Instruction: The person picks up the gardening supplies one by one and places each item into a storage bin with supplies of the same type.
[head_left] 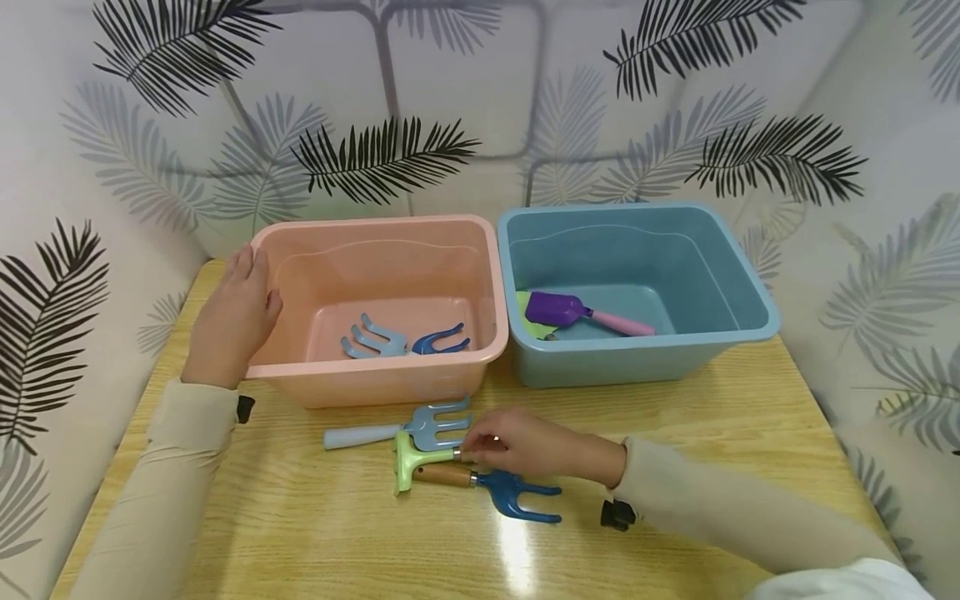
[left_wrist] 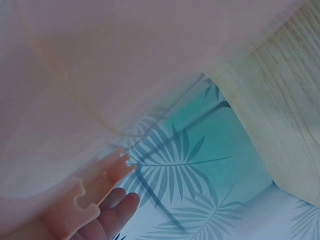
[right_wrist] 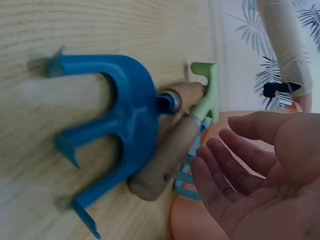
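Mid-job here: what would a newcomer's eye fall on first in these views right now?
Probably the pink bin and blue bin, standing side by side, with the left hand on the pink one's rim. Next, the purple trowel inside the blue bin. In the right wrist view, the dark blue fork looms large on the table, the right hand near it.

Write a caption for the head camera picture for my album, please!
Left hand holding the peach tub, right hand near garden tools on the table, blue tub alongside.
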